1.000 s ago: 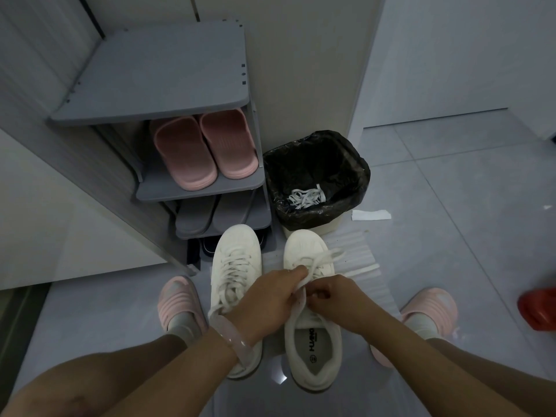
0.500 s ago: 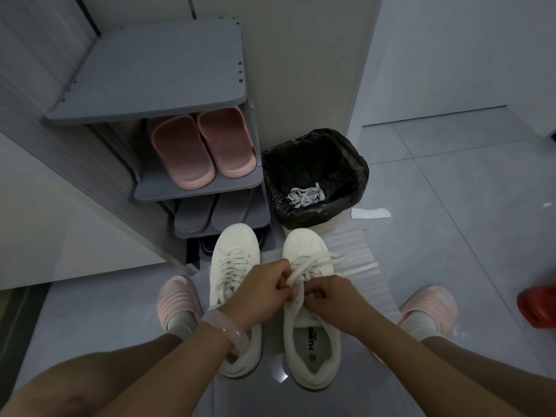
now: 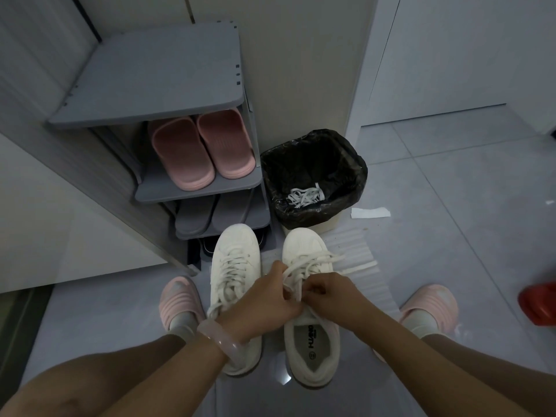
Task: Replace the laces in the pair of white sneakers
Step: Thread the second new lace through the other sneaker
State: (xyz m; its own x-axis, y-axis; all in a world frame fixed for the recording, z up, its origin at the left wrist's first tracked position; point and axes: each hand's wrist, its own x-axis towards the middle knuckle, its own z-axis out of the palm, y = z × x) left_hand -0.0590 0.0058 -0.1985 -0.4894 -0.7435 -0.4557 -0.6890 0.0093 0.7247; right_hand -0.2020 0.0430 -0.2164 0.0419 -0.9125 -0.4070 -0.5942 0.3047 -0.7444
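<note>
Two white sneakers stand side by side on the floor between my feet. The left sneaker (image 3: 234,260) is laced, its lace ends lying loose. Over the tongue of the right sneaker (image 3: 304,245), my left hand (image 3: 264,299) and my right hand (image 3: 331,293) meet, each pinching a strand of its white lace (image 3: 313,266). One lace end (image 3: 358,267) trails out to the right over a ribbed white sheet (image 3: 370,284). My hands hide the upper eyelets.
A bin with a black liner (image 3: 313,173) behind the sneakers holds old white laces (image 3: 304,195). A grey shoe rack (image 3: 168,85) at the left carries pink slippers (image 3: 201,149). A paper scrap (image 3: 370,212) and a red object (image 3: 538,302) lie at the right.
My hands have drawn closer together over the right sneaker and slid slightly toward its toe, working the lace; the sneakers stay put.
</note>
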